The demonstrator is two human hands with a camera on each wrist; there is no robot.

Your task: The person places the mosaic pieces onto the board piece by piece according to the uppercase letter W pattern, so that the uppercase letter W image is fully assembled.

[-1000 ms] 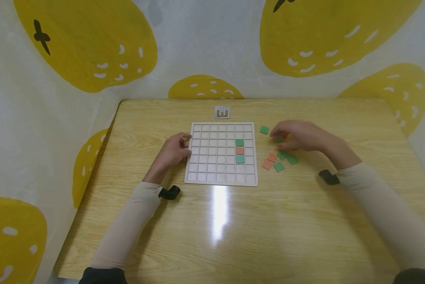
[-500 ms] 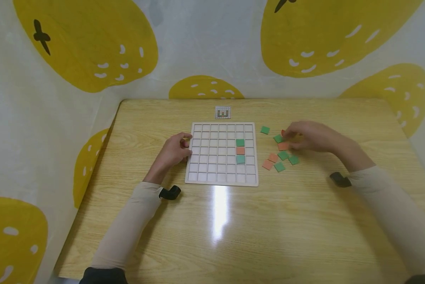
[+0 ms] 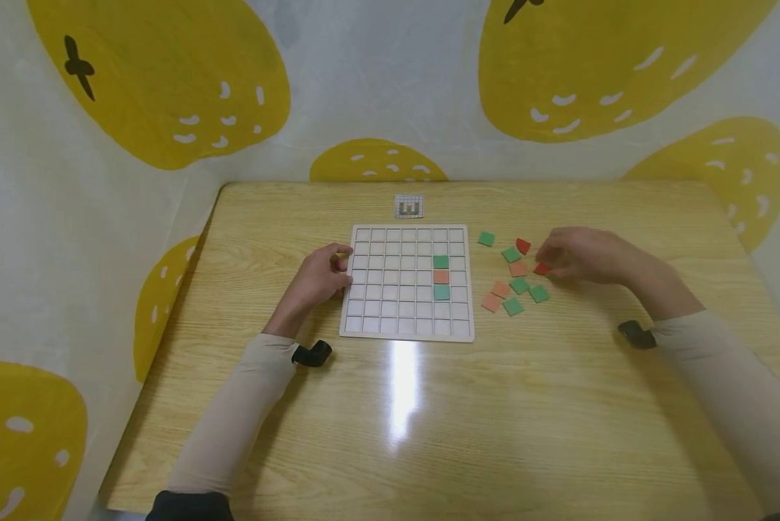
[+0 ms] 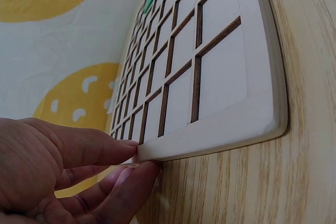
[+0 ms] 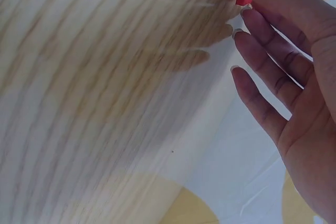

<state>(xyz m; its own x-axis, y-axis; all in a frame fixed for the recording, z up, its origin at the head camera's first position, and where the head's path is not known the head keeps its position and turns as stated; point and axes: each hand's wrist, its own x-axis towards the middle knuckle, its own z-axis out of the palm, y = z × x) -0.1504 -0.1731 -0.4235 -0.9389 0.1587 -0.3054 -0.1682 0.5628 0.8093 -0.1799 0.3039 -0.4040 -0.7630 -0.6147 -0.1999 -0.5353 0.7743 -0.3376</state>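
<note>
Nearest, the left sleeve (image 3: pixel 234 412) lies over the desk (image 3: pixel 494 420) just as it did half a second ago, while the right sleeve (image 3: pixel 735 398) has shifted toward the desk's right edge, carrying its black wrist mount (image 3: pixel 637 335) along.

Farther in, the grid board (image 3: pixel 392 293) sits unmoved, closer to the desk's left edge than its right. Its second column from the right again holds a green, an orange and a teal tile, in the third to fifth rows from the far side. The left hand (image 3: pixel 317 275) has not stirred either: thumb and fingers pinch the board's left edge.

Right of the board lie the loose square tiles, five green and three orange. The nearest are a green square (image 3: pixel 513 307) and two orange squares (image 3: pixel 496 295). Beyond them, an orange square (image 3: pixel 518 268), partly under the fingers half a second ago, is uncovered now.

The right hand (image 3: pixel 585 255) has drawn away from that spot toward the desk's right edge. Its thumb and forefinger are clamped on a red tile (image 3: pixel 543 268), with the other fingers spread apart; whether the tile is off the desk I cannot tell. A red quarter-circle (image 3: pixel 523 246), half hidden earlier, now shows fully.

Near the desk's far edge, the pattern card (image 3: pixel 409 206) stays put.
</note>
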